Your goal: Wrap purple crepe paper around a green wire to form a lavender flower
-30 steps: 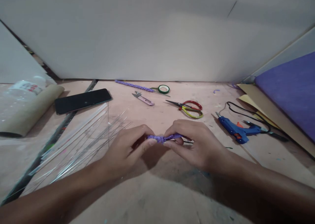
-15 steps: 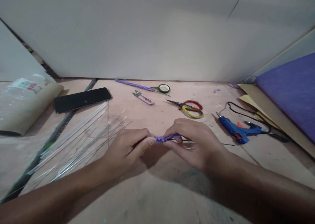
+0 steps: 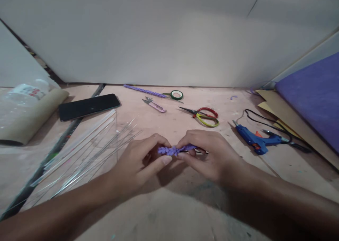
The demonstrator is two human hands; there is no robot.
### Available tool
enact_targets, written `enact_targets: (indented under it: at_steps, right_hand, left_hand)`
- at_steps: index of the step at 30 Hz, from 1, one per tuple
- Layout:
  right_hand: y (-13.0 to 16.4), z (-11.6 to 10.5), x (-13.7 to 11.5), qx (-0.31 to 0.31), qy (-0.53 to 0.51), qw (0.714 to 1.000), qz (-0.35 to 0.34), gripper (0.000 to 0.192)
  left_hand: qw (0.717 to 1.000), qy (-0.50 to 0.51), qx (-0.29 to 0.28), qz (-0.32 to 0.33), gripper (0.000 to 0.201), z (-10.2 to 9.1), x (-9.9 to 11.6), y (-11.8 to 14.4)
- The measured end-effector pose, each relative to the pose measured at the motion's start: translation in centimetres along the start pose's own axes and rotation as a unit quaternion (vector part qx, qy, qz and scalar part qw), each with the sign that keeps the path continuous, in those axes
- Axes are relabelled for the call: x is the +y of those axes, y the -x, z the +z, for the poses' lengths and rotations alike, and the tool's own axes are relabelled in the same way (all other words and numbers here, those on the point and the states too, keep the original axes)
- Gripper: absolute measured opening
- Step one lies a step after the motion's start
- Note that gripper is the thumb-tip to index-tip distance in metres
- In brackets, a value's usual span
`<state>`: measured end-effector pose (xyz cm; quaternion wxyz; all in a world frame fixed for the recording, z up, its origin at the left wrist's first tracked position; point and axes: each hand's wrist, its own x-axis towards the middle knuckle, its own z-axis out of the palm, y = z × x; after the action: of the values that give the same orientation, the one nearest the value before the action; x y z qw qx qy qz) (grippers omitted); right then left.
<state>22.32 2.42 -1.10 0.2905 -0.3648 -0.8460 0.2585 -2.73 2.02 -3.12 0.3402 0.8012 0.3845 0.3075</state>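
Observation:
A short purple braided piece (image 3: 172, 150) on a thin wire is pinched between both my hands, low over the tabletop. My left hand (image 3: 137, 163) grips its left end with thumb and fingers. My right hand (image 3: 209, 154) holds the right end, where the thin dark wire (image 3: 205, 152) sticks out past my fingers. A second, longer purple braided strand (image 3: 144, 91) lies at the back of the table near the wall.
A black phone (image 3: 88, 107), clear glue sticks and thin wires (image 3: 87, 149) lie to the left, with a plastic-wrapped roll (image 3: 23, 110) beyond. Small snips (image 3: 155, 106), green tape (image 3: 176, 95), red-yellow scissors (image 3: 205, 116) and a blue glue gun (image 3: 254, 140) sit behind. Purple sheet (image 3: 315, 96) lies at right.
My left fingers shifted along the purple piece, first covering more of it, then drawing back so more of its left end shows. My right hand stayed almost in place.

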Motion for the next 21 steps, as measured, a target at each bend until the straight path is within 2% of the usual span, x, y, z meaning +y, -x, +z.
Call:
enact_targets:
  at_steps: [4,7,10,12,15,19,21]
  right_hand:
    - [-0.1,-0.1,-0.6,-0.007,-0.027,0.999,0.024,0.005]
    - [-0.4,-0.5,-1.1,-0.039,-0.103,0.988,0.11,0.009]
    - [-0.6,-0.6,-0.8,-0.079,-0.161,0.967,0.181,0.014]
    - [-0.7,-0.6,-0.2,-0.078,-0.147,0.972,0.166,0.015]
    - [-0.8,-0.8,0.3,-0.062,-0.12,0.985,0.103,0.019]
    - [-0.7,-1.4,-0.5,-0.096,-0.166,0.973,0.132,0.017]
    - [-0.5,-1.4,-1.0,-0.099,-0.091,0.986,0.095,0.03]
  left_hand:
    - [0.999,0.019,0.013,-0.038,0.016,0.2,0.6,-0.3]
    - [0.994,0.069,0.008,-0.086,0.012,0.4,0.9,-0.3]
    - [0.99,0.097,-0.006,-0.1,0.011,0.5,1.0,-0.4]
    - [0.992,0.094,-0.007,-0.088,0.009,0.6,1.0,-0.4]
    - [0.994,0.093,0.002,-0.064,0.008,0.7,0.9,-0.4]
    - [0.993,0.096,0.008,-0.072,0.008,0.7,0.9,-0.2]
    - [0.991,0.094,0.01,-0.092,0.01,0.7,0.9,-0.2]
